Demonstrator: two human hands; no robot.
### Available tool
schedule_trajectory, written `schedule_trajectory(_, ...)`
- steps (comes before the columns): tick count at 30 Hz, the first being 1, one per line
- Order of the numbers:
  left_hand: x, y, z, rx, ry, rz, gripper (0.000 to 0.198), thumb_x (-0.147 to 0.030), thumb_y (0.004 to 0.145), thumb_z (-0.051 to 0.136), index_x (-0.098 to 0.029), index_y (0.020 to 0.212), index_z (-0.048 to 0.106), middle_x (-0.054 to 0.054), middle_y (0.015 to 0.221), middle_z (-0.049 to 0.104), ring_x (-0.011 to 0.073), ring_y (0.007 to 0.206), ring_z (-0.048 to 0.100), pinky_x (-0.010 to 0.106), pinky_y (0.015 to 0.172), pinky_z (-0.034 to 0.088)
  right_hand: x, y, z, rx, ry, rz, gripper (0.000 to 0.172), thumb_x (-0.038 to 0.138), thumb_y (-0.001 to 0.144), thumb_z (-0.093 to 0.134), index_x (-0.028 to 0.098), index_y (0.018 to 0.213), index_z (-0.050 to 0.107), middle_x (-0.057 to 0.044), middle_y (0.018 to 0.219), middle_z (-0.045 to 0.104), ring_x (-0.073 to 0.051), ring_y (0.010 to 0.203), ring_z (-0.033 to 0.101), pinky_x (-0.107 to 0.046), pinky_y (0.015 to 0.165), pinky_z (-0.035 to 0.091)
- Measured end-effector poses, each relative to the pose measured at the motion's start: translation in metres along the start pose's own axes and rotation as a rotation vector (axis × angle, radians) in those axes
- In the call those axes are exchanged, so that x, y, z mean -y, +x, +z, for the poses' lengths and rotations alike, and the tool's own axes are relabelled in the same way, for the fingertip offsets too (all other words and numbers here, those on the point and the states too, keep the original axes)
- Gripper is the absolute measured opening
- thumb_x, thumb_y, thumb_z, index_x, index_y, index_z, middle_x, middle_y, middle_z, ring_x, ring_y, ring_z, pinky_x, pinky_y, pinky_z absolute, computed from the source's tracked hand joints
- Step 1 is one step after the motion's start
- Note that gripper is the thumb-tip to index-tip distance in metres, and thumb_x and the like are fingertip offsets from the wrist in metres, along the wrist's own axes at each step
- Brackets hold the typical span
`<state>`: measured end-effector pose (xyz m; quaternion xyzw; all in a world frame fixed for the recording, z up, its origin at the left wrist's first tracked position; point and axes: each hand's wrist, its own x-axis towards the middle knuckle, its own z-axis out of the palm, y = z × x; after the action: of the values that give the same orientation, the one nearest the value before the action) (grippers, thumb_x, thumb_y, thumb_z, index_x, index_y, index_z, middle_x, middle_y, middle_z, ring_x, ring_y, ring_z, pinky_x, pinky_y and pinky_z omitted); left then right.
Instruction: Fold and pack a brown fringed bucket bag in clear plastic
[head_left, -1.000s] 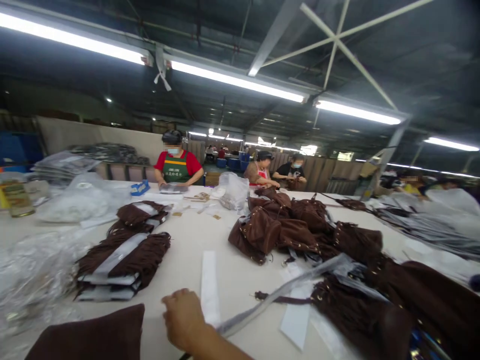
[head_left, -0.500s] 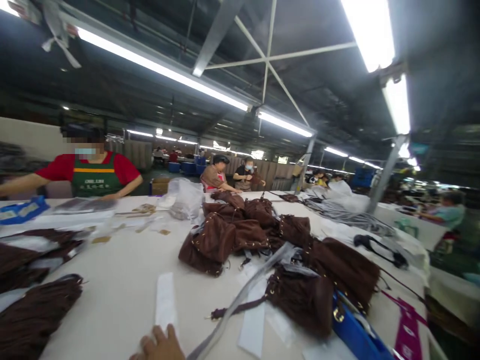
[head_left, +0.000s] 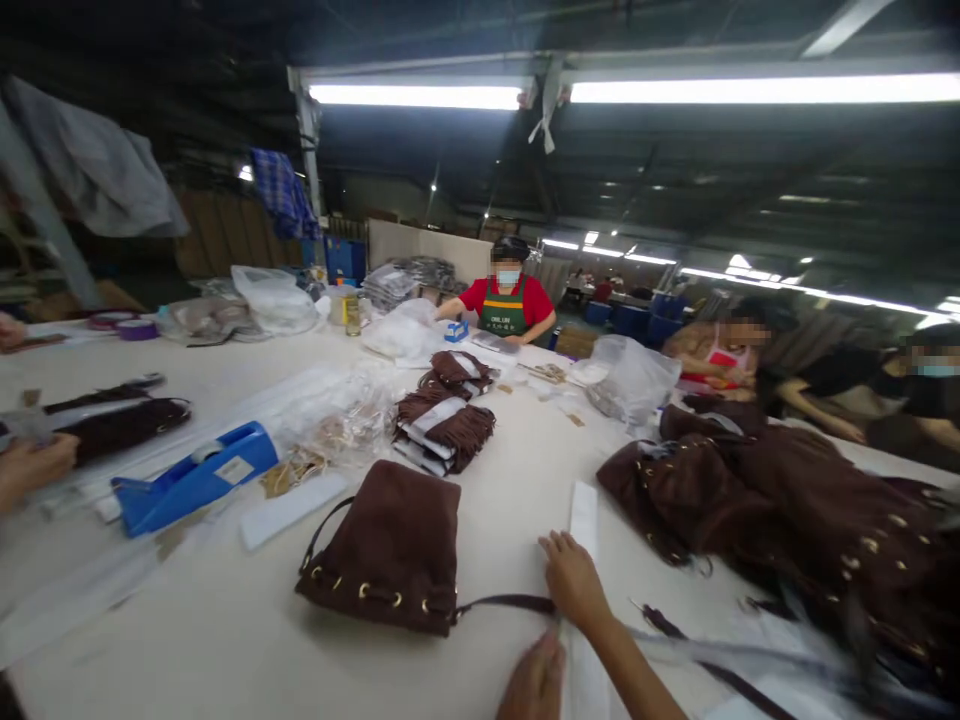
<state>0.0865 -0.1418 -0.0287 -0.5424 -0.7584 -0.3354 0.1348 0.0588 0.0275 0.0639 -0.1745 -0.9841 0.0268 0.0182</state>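
A dark brown drawstring bag (head_left: pixel 390 540) with gold eyelets lies on the table, left of my hands. Its narrow strap (head_left: pixel 510 601) runs right and disappears where my hands meet. My right hand (head_left: pixel 576 580) lies over a long white strip (head_left: pixel 585 510), fingers stretched out and partly spread. Just below, at the bottom edge, my left hand (head_left: pixel 534 682) has its fingers close together near the strap's hidden stretch; what they grip is blurred. A grey band (head_left: pixel 690 650) trails right from beneath my right forearm.
A heap of brown bags (head_left: pixel 757 490) fills the right side. Fringed brown pieces (head_left: pixel 446 420) lie ahead, and a blue tape dispenser (head_left: pixel 199 475) stands left. A co-worker in a green apron (head_left: pixel 506 310) works across the table; another person's hand (head_left: pixel 37 465) is at left.
The view has swung left, so the bag heap now sits at the right. One hand showed at the bottom; now both are together by the white strip, with a single bag to their left.
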Motion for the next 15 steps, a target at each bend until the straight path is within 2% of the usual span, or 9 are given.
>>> schedule_trajectory(2,0.017,-0.017,-0.051,-0.024,-0.003,0.025,0.071,-0.031,0.094,0.042,-0.018,0.152,0.005,0.014,0.132,0.058,0.022,0.12,0.057,0.031,0.095,0.056,0.019,0.0,-0.011,-0.031,0.028,-0.029,0.047,0.013,0.09,0.036,0.015,0.133,0.053,-0.015,0.139,0.051,-0.027,0.132,0.041,-0.04,0.11,0.031)
schedule_trajectory(4,0.037,-0.034,-0.121,-0.03,0.073,0.005,0.065,-0.026,0.094,0.043,-0.022,0.152,0.014,0.01,0.134,0.057,0.0203,0.122,0.055,0.032,0.1,0.052,0.046,0.001,-0.018,-0.035,0.12,-0.086,0.044,0.028,0.096,0.035,0.017,0.136,0.049,-0.012,0.137,0.053,-0.022,0.128,0.047,-0.033,0.107,0.035)
schedule_trajectory(6,0.06,-0.046,-0.192,-0.073,0.242,-0.129,0.062,-0.019,0.092,0.044,-0.022,0.15,0.022,0.009,0.145,0.046,0.0232,0.133,0.043,0.039,0.108,0.044,0.078,0.004,-0.02,0.037,0.341,-0.124,0.052,0.042,0.093,0.044,0.021,0.141,0.042,-0.01,0.132,0.058,-0.022,0.119,0.054,-0.033,0.1,0.041)
schedule_trajectory(8,0.085,-0.052,-0.244,-0.098,0.411,-0.32,0.065,-0.02,0.091,0.047,-0.015,0.15,0.021,0.013,0.153,0.03,0.0289,0.141,0.028,0.048,0.114,0.033,0.111,0.008,-0.015,0.163,0.645,-0.076,0.07,0.046,0.083,0.061,0.021,0.143,0.038,-0.01,0.119,0.065,-0.024,0.105,0.062,-0.036,0.092,0.045)
schedule_trajectory(9,0.099,-0.054,-0.259,-0.089,0.467,-0.378,0.067,-0.021,0.09,0.048,-0.01,0.149,0.02,0.016,0.155,0.024,0.0322,0.142,0.023,0.051,0.115,0.03,0.125,0.011,-0.012,0.222,0.773,-0.031,0.075,0.044,0.077,0.068,0.02,0.142,0.038,-0.01,0.11,0.068,-0.024,0.096,0.064,-0.036,0.087,0.047)
schedule_trajectory(10,0.113,-0.055,-0.269,-0.05,0.497,-0.411,0.066,-0.018,0.088,0.048,-0.006,0.148,0.021,0.019,0.155,0.022,0.0337,0.142,0.023,0.052,0.114,0.031,0.138,0.014,-0.009,0.267,0.863,0.016,0.075,0.042,0.074,0.071,0.019,0.139,0.042,-0.008,0.1,0.071,-0.023,0.088,0.065,-0.034,0.081,0.049)
schedule_trajectory(11,0.127,-0.056,-0.273,0.003,0.507,-0.441,0.063,-0.013,0.086,0.046,-0.001,0.145,0.026,0.022,0.152,0.027,0.0337,0.14,0.027,0.05,0.113,0.033,0.148,0.017,-0.006,0.303,0.928,0.052,0.068,0.039,0.073,0.071,0.017,0.133,0.048,-0.006,0.091,0.071,-0.021,0.08,0.066,-0.032,0.075,0.05)
schedule_trajectory(13,0.151,-0.054,-0.273,0.096,0.498,-0.472,0.054,-0.003,0.082,0.041,0.003,0.136,0.04,0.024,0.138,0.048,0.0319,0.128,0.045,0.045,0.104,0.043,0.162,0.024,-0.004,0.348,1.009,0.086,0.045,0.036,0.074,0.069,0.014,0.113,0.06,-0.003,0.076,0.069,-0.018,0.068,0.064,-0.028,0.063,0.05)
schedule_trajectory(15,0.164,-0.046,-0.273,0.134,0.478,-0.471,0.046,-0.001,0.082,0.037,0.001,0.126,0.052,0.02,0.115,0.064,0.0293,0.107,0.06,0.043,0.092,0.05,0.165,0.031,-0.009,0.357,1.086,0.112,0.031,0.037,0.076,0.066,0.014,0.096,0.063,-0.001,0.067,0.065,-0.015,0.058,0.06,-0.025,0.054,0.048)
